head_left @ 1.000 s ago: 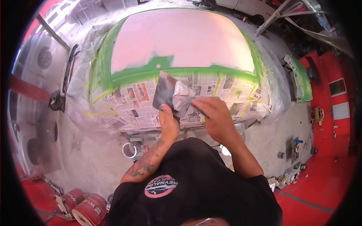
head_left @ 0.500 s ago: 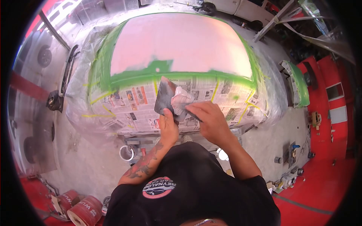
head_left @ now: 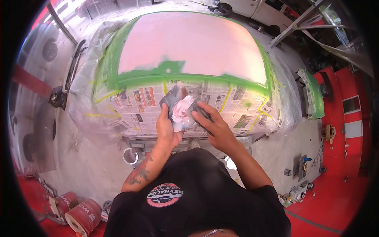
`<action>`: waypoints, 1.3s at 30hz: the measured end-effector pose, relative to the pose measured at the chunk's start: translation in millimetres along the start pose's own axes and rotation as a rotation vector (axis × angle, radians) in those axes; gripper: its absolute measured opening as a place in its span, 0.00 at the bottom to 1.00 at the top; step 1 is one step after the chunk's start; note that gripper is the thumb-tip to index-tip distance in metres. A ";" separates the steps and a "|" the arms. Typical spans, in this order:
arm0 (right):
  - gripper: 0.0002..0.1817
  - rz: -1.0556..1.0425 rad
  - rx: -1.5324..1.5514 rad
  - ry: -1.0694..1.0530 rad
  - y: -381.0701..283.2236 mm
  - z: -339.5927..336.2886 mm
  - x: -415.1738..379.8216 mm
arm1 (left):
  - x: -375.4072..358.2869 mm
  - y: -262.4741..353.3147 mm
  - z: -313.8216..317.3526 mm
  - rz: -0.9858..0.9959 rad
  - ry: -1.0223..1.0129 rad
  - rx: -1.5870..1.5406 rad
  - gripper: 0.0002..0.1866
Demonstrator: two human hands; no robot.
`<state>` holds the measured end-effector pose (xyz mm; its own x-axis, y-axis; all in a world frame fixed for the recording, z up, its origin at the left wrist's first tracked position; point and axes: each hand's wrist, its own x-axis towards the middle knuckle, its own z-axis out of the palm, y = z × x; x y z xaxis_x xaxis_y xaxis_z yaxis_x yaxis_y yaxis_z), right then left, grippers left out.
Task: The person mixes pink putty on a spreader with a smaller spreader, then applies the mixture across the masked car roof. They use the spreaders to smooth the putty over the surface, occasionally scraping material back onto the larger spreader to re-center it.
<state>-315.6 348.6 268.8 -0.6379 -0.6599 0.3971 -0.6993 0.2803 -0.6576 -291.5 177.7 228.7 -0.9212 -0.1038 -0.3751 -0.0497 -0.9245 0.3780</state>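
My left hand (head_left: 167, 125) grips a flat grey board (head_left: 170, 96) by its lower left edge, thumb along the side. A lump of pale pink paste (head_left: 182, 108) lies on the board. My right hand (head_left: 216, 128) is closed on a dark flat spreader (head_left: 202, 121), whose far edge meets the right side of the paste. Both hands are in front of my chest, over the newspaper covering (head_left: 144, 100). Beyond them is a vehicle panel (head_left: 193, 43), mostly pale pink with green patches along its near edge.
Clear plastic sheeting (head_left: 85, 91) drapes the vehicle's sides. A white-rimmed bucket (head_left: 130, 156) stands on the floor at left. Red drums (head_left: 83, 216) are at the lower left. A green part (head_left: 312, 94) stands at right, near red cabinets (head_left: 347, 106).
My left hand has shifted left and up along the board, which is turned slightly. The spreader is now steeper against the paste. The view has shifted slightly.
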 end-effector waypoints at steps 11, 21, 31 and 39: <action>0.22 0.439 0.596 0.171 13.5 -6.8 -15.6 | 0.4 1.4 -19.3 0.399 -0.074 0.437 0.28; 0.26 -0.090 -0.495 -0.051 7.3 -23.6 26.5 | -7.1 22.0 1.1 0.423 -0.125 1.220 0.29; 0.31 -0.149 -0.280 -0.102 -17.5 -19.0 -13.7 | 12.1 31.8 -4.2 0.188 0.187 0.154 0.25; 0.34 0.076 0.021 0.056 24.6 10.1 -1.7 | -16.3 9.1 7.5 -0.045 -0.003 -0.025 0.25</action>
<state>-328.5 349.6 245.5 -0.7062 -0.5972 0.3803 -0.6416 0.3128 -0.7004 -279.8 173.7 244.6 -0.9195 -0.0608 -0.3883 -0.0814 -0.9371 0.3395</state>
